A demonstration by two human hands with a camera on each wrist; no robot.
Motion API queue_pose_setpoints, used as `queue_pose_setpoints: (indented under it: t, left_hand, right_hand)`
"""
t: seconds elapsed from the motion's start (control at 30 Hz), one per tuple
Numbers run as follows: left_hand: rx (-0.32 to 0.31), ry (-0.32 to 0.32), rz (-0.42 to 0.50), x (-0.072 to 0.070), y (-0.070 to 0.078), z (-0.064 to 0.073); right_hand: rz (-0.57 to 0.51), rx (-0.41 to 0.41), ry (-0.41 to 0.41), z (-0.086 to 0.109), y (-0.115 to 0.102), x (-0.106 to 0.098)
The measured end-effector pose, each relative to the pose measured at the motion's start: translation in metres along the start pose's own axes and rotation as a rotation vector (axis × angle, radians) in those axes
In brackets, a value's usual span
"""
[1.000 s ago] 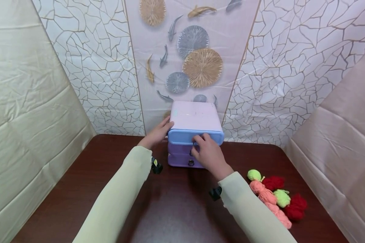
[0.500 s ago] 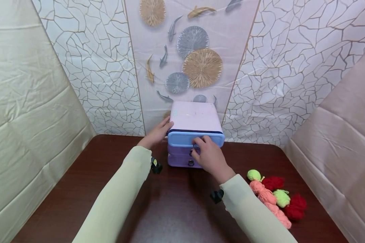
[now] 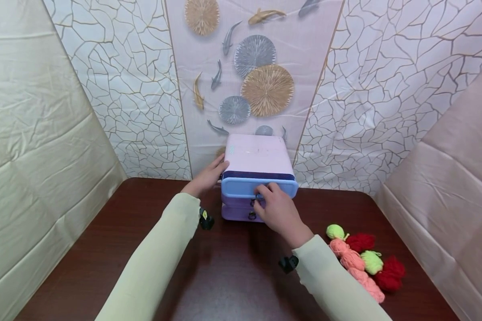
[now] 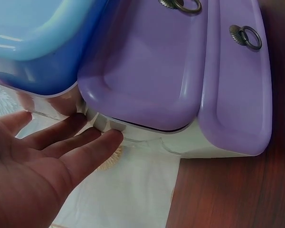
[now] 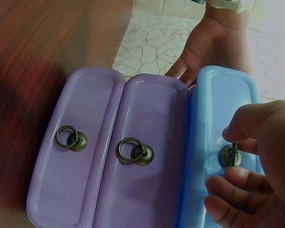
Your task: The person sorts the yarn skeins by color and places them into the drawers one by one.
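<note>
A small drawer cabinet (image 3: 259, 154) with a pale pink top stands at the back of the table. Its blue top drawer (image 3: 238, 188) is pulled partly out, with a dark strip of its inside showing behind the front. My right hand (image 3: 282, 214) pinches the bronze ring pull (image 5: 234, 154) on that drawer between thumb and fingers. Against the cabinet's left side, my left hand (image 3: 207, 179) rests with its fingers extended. Below the blue drawer, the purple middle drawer (image 4: 147, 71) and purple bottom drawer (image 4: 237, 95) have ring pulls too; the middle one stands slightly proud.
At the right of the brown table (image 3: 225, 276) lie several yarn balls: coral yarn (image 3: 351, 260), green yarn (image 3: 372, 262) and dark red yarn (image 3: 391, 273). A patterned wall (image 3: 144, 89) rises behind the cabinet, and fabric sheets hang at both sides.
The blue drawer has slid out toward me from nearly flush, opening a dark gap under the top's edge. My right hand came back with it; my left hand stayed put.
</note>
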State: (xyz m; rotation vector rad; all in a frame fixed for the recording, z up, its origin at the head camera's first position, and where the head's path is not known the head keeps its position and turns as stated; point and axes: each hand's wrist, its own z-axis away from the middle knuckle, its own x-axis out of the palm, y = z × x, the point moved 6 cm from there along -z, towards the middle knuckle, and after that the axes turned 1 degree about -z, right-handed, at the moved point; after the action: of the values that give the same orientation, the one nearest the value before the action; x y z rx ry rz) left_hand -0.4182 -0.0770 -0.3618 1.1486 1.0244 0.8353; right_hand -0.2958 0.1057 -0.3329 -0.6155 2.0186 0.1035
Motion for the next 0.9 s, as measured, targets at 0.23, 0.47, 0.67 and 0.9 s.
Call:
queue_pose_setpoints:
  t: [0.23, 0.47, 0.67, 0.9]
  left_hand:
    - [0.004, 0.002, -0.01, 0.0, -0.001, 0.0]
    - [0.007, -0.007, -0.006, 0.0, 0.0, 0.0]
    - [-0.002, -0.011, -0.002, 0.0, 0.0, 0.0]
    - [-0.009, -0.004, -0.043, -0.001, 0.001, 0.001]
  right_hand:
    - [0.001, 0.002, -0.008, 0.005, -0.002, -0.002]
    - [-0.012, -0.005, 0.001, 0.009, -0.005, -0.005]
    - [-0.028, 0.002, -0.001, 0.014, -0.007, -0.007]
    - [-0.036, -0.007, -0.006, 0.018, -0.013, -0.013]
